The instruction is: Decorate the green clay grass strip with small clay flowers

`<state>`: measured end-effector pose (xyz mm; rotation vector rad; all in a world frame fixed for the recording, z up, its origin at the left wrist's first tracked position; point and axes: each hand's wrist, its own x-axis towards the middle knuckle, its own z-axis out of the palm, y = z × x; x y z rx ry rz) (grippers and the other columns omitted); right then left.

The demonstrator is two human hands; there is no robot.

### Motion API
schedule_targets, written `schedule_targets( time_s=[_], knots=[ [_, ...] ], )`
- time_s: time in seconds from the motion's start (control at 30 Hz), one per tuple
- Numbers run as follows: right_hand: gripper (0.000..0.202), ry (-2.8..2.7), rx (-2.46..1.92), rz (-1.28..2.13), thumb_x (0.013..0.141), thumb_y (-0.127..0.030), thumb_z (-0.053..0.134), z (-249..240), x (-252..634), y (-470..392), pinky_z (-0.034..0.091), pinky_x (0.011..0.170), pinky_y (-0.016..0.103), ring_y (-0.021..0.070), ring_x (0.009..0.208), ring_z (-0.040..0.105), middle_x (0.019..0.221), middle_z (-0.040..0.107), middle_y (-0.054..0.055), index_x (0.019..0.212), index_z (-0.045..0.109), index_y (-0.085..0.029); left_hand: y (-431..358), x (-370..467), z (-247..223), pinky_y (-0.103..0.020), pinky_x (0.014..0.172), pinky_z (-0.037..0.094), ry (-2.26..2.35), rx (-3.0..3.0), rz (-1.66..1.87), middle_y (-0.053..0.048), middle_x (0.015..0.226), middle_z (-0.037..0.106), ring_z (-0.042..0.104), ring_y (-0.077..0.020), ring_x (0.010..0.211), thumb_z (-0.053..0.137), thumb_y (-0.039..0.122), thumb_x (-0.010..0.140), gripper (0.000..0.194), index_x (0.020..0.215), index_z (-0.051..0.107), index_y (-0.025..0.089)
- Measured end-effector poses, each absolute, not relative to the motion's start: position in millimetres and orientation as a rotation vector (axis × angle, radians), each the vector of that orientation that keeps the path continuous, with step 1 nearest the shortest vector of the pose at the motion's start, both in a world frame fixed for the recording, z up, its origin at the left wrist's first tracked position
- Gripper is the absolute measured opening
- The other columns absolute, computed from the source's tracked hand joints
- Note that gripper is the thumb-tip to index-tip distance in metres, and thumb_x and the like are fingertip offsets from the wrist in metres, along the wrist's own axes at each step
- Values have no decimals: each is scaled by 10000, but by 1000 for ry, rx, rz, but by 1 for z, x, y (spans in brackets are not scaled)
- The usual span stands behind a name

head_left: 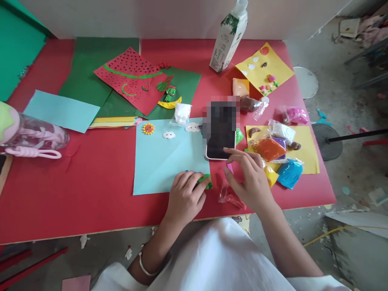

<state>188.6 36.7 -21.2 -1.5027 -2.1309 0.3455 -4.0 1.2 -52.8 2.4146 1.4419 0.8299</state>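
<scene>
My left hand point(187, 193) is on the lower right edge of a light blue sheet of paper point(160, 165), its fingers curled over a lump of green clay point(207, 182). Something dark shows under those fingers, mostly covered. With fingers apart and nothing held, my right hand point(250, 178) reaches its index finger onto the lower screen of a phone point(222, 133). The phone overlaps the sheet's right side; its upper part is pixelated. On the sheet are a yellow and orange clay sun point(148, 128) and a white clay cloud point(169, 135). A second cloud point(193, 127) is partly hidden.
Bagged clay lies at right: orange point(271, 149), blue point(290, 173), white point(282, 131). A bag of white clay point(182, 113) touches the sheet's top. A carton point(228, 38) stands behind. Watermelon artwork point(133, 76) lies back left; a bottle point(39, 131) is far left.
</scene>
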Motion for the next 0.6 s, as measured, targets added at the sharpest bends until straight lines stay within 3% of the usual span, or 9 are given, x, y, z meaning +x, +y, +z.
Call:
schedule_targets(
  time_s=[0.33,0.6],
  knots=[
    [98,-2137,-1531,426,931,-233,514,-28,191,42,431,923,450,274,1065,526,1380,572,97,1025,485,-228,1,-2,-53,-387,910,475,1436,2489,792,-62,1014,710,620,-221,956,497,11,810,364,1064,693,181],
    [205,-2187,-1393,480,903,-216,576,-24,212,10,480,813,401,243,965,605,1107,658,93,1096,513,-243,2,-5,-50,-380,875,495,1511,2449,857,-63,979,712,629,-210,919,489,24,823,357,1045,705,203]
  ],
)
